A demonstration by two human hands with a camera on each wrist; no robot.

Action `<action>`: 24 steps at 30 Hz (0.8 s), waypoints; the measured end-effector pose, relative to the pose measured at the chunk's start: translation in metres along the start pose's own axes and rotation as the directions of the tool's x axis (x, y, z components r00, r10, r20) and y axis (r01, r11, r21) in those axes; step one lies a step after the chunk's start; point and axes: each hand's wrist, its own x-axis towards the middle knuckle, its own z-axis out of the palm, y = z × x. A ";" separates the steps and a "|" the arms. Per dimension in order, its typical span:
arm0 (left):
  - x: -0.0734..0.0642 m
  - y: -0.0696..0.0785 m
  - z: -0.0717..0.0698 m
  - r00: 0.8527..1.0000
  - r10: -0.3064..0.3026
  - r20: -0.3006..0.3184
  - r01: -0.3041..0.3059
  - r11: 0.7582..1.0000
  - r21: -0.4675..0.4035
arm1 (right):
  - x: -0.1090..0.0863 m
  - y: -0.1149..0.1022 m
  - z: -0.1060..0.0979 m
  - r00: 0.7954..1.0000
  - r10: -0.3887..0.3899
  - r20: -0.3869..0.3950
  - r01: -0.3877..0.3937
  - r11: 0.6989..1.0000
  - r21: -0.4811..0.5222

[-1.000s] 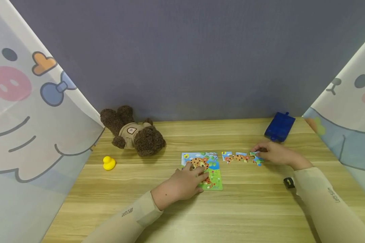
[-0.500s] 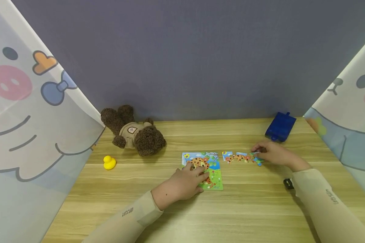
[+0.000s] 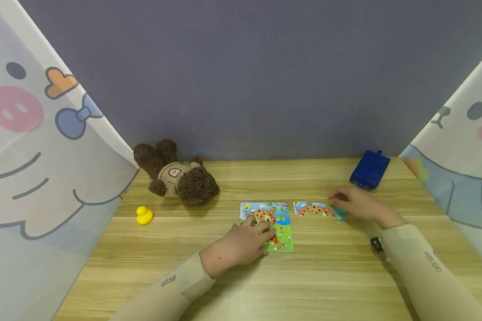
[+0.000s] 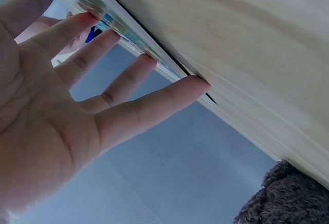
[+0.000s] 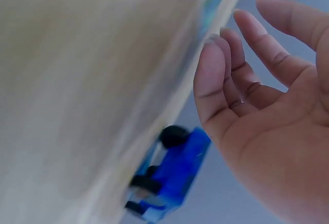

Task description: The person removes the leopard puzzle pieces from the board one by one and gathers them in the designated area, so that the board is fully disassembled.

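My left hand [image 3: 243, 240] rests with spread fingers on a square cartoon leopard picture board [image 3: 285, 236], covering its lower left part. In the left wrist view, the fingertips [image 4: 198, 84] press along the board's edge. To the right of the board lies a short row of jigsaw puzzle pieces: a left corner piece [image 3: 300, 207], a middle piece [image 3: 318, 209] and a green-blue right piece [image 3: 339, 213], set close together. My right hand [image 3: 359, 203] hovers over the right piece, partly hiding it. Its fingers [image 5: 208, 75] are loosely bent with nothing between them in the right wrist view.
A blue toy vehicle [image 3: 370, 169] with black wheels stands at the back right, beyond the right hand. A small black object [image 3: 376, 244] lies beside the right sleeve. A brown teddy bear [image 3: 176, 174] and a yellow rubber duck [image 3: 144, 215] are on the left of the table.
The right puzzle piece has been pushed left against the middle one. My right hand has let go of it and shifted slightly up and left. The left hand stays on the board.
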 end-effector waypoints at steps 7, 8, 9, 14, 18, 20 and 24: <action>0.004 -0.003 -0.001 0.999 0.033 -0.003 -0.033 0.999 0.007 | 0.010 -0.037 -0.001 1.000 -0.002 0.024 0.002 1.000 0.031; 0.006 -0.005 -0.002 0.999 0.040 0.001 -0.040 0.999 0.007 | 0.012 -0.043 -0.001 0.999 -0.005 0.034 0.003 0.999 0.043; 0.007 -0.006 -0.003 0.999 0.048 0.007 -0.049 0.999 0.011 | 0.014 -0.049 -0.001 0.999 -0.008 0.045 0.006 0.999 0.053; 0.015 -0.011 -0.010 0.996 0.069 0.051 -0.068 0.997 -0.024 | 0.024 -0.077 0.008 0.994 -0.047 0.096 0.037 0.994 0.102; 0.017 -0.018 -0.014 0.998 0.045 0.044 -0.042 0.997 -0.067 | 0.035 -0.095 0.019 0.985 -0.112 0.129 0.092 0.983 0.156; 0.017 -0.023 -0.014 0.999 0.020 0.025 -0.018 0.996 -0.083 | 0.040 -0.104 0.025 0.980 -0.148 0.135 0.126 0.979 0.161; 0.015 -0.039 -0.013 0.999 -0.048 -0.024 0.045 0.989 -0.143 | 0.050 -0.121 0.036 0.967 -0.209 0.142 0.185 0.968 0.168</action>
